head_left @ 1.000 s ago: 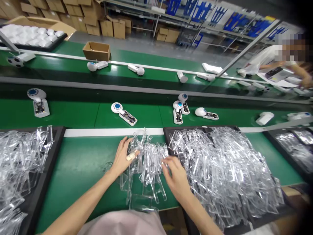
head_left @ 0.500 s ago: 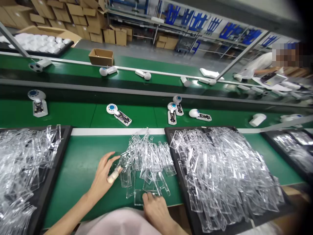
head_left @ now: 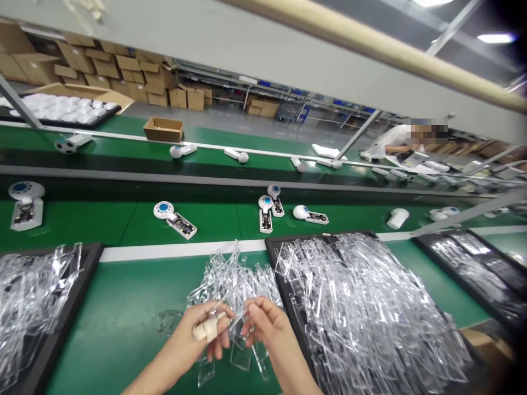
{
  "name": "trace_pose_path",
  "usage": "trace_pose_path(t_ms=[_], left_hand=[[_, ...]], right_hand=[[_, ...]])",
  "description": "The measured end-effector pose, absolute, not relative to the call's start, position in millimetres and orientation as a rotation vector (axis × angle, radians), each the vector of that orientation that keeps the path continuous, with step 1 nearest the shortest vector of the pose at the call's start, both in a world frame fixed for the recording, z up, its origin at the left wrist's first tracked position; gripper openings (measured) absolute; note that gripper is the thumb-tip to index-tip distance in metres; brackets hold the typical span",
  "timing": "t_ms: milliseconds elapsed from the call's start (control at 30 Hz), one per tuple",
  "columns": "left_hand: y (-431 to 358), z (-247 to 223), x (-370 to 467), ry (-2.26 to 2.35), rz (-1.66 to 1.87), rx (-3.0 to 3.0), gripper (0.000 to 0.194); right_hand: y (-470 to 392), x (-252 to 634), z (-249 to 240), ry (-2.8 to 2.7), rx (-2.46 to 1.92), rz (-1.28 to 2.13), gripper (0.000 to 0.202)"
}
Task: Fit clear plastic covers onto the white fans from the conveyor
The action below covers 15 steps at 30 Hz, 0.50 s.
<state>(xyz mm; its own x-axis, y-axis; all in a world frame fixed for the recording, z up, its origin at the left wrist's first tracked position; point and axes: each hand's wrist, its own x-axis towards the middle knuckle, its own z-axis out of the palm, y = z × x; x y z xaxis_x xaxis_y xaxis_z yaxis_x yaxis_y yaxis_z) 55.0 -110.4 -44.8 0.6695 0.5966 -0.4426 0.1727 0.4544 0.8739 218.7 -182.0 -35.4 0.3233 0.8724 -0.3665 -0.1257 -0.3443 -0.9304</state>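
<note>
My left hand (head_left: 206, 328), with pale tape wrapped on a finger, is closed on a clear plastic piece (head_left: 236, 317). From the other side, my right hand (head_left: 265, 323) pinches at the same piece between thumb and fingers. Its outline is hard to make out against the pile of clear plastic pieces (head_left: 239, 277) just beyond both hands. A few loose pieces hang out of the pile below my fingers. Another clear piece (head_left: 168, 321) lies on the green bench left of my left hand.
Black trays heaped with clear pieces flank the pile: a left tray (head_left: 88, 285) and a right tray (head_left: 284, 291). Beyond runs a green conveyor (head_left: 222, 219) with white round-headed devices (head_left: 181, 224). A co-worker (head_left: 395, 142) stands far right. An overhead board (head_left: 247, 38) crosses the top.
My hands have come together in front of the pile, the right lifted off the bench. Both are now at a clear piece. The camera has tilted upward.
</note>
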Motion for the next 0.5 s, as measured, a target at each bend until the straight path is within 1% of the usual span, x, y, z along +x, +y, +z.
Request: trace_pose_path(t_ms=[33,67,100,133,167,233,300,333,400,467,500], left_hand=[[-103.1,-43.3,56.1,0.854,0.27,1.127,0.042],[-95.1,-41.5,56.8,0.856,0.219,1.165,0.041],[-86.7,-38.9,57.4,0.835,0.157,1.199,0.039],[-78.5,-35.3,58.5,0.795,0.093,1.223,0.037],[-70.3,-30.6,60.4,0.743,0.036,1.235,0.034],[-53.2,-19.2,67.7,0.63,-0.057,1.236,0.031],[-32.0,-10.0,80.2,0.574,-0.095,1.244,0.031],[-18.6,-8.1,88.7,0.591,-0.068,1.266,0.033],[14.2,-12.6,111.0,0.752,0.109,1.317,0.042],[52.7,-28.3,140.6,0.986,0.338,1.338,0.052],[72.2,-39.1,157.9,1.07,0.391,1.337,0.056]], right_hand=[[-179.8,223.1,-36.0,-0.879,-1.701,1.0,0.03],[-177.1,227.6,-35.9,-1.103,-1.795,0.741,0.036],[-173.7,231.7,-35.1,-1.361,-1.818,0.503,0.046],[-169.6,235.3,-33.8,-1.632,-1.775,0.334,0.057],[-164.9,238.3,-32.4,-1.889,-1.701,0.258,0.066],[-154.6,244.1,-31.1,-2.24,-1.603,0.275,0.073],[-146.3,252.8,-33.7,-2.288,-1.685,0.343,0.073],[-143.8,258.7,-36.9,-2.231,-1.756,0.388,0.071],[-142.9,272.7,-45.7,-2.036,-1.863,0.517,0.069],[-146.6,286.6,-55.2,-1.79,-1.933,0.625,0.068],[-149.6,292.6,-59.1,-1.693,-1.951,0.637,0.065]])
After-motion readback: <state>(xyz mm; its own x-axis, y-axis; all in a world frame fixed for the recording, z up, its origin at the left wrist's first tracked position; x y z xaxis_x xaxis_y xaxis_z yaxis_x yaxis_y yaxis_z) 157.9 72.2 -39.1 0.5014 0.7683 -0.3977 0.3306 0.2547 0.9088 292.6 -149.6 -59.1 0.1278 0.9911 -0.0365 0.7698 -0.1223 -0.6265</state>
